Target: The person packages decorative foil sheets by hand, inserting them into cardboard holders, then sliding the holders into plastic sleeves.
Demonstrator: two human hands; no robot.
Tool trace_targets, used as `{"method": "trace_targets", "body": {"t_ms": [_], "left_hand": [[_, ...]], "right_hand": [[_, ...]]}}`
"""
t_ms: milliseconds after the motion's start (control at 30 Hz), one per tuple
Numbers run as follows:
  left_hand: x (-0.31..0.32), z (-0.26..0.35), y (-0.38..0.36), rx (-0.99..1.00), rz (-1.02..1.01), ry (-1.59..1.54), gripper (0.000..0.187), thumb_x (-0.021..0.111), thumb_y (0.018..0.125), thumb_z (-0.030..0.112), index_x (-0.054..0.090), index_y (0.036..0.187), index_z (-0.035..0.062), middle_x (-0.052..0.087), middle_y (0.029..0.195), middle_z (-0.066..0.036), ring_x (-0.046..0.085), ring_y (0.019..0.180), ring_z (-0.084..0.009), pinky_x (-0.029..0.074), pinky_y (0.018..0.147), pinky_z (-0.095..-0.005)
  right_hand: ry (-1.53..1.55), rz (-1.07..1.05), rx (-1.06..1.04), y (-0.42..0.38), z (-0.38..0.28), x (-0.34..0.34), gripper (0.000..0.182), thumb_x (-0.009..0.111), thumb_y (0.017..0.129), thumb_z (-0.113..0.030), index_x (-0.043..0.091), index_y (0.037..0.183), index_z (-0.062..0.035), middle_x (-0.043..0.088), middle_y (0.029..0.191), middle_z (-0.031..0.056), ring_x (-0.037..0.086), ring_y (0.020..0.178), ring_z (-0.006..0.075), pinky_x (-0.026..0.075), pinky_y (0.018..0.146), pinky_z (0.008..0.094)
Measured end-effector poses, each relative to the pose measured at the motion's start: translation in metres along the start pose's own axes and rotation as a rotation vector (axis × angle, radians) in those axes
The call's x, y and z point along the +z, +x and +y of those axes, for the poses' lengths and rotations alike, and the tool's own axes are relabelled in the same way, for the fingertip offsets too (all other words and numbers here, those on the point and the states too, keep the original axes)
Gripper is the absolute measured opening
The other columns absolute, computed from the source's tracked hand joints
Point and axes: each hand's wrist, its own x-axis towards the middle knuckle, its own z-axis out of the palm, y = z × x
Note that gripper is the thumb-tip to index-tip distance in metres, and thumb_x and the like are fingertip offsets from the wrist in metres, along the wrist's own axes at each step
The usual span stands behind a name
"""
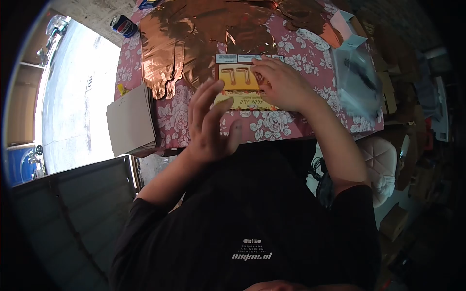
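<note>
A yellow and brown printed card or packet lies on the pink floral tablecloth, its lettering upside down. Over its right part rests my right hand, fingers bent and touching it; whether they grip it is hidden. My left hand is raised at the packet's left edge, fingers apart and holding nothing. Beyond the packet, shiny copper-coloured foil pieces spread across the table's far side.
A stack of grey-white card sheets lies at the table's left edge. A soda can stands at the far left. Clear plastic bags and an open white box are on the right. A cushioned seat is beside the table.
</note>
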Motion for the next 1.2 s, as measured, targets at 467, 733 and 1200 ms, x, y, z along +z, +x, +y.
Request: {"method": "trace_targets", "body": {"t_ms": [467, 733, 1200], "left_hand": [[0.068, -0.043, 0.02, -0.114, -0.686, 0.255, 0.072, 0.061, 0.105, 0.035, 0.046, 0.161, -0.0084, 0.043, 0.17, -0.029, 0.038, 0.162, -0.0412, 0.026, 0.136, -0.0509], [0.076, -0.032, 0.026, -0.131, -0.586, 0.3, 0.064, 0.057, 0.104, 0.031, 0.052, 0.158, -0.003, 0.05, 0.164, -0.032, 0.045, 0.157, -0.0449, 0.029, 0.133, -0.0535], [0.079, -0.026, 0.031, -0.198, -0.635, 0.346, 0.073, 0.062, 0.105, 0.049, 0.054, 0.16, 0.0007, 0.046, 0.168, -0.031, 0.04, 0.16, -0.045, 0.029, 0.133, -0.0542]], "right_hand": [[0.162, 0.133, 0.053, 0.01, 0.019, 0.007, 0.031, 0.064, 0.095, 0.004, 0.077, 0.121, -0.0029, 0.075, 0.138, 0.0154, 0.063, 0.141, 0.0348, 0.051, 0.12, 0.046], [0.374, 0.212, 0.316, 0.025, 0.032, -0.005, 0.018, 0.067, 0.101, -0.004, 0.079, 0.114, -0.001, 0.081, 0.125, 0.0122, 0.078, 0.116, 0.024, 0.06, 0.1, 0.0373], [-0.013, -0.127, 0.537, 0.15, 0.109, -0.017, 0.055, 0.099, 0.076, -0.042, 0.083, 0.109, -0.0017, 0.08, 0.083, 0.0119, 0.077, 0.077, 0.0291, 0.06, 0.075, 0.043]]}}
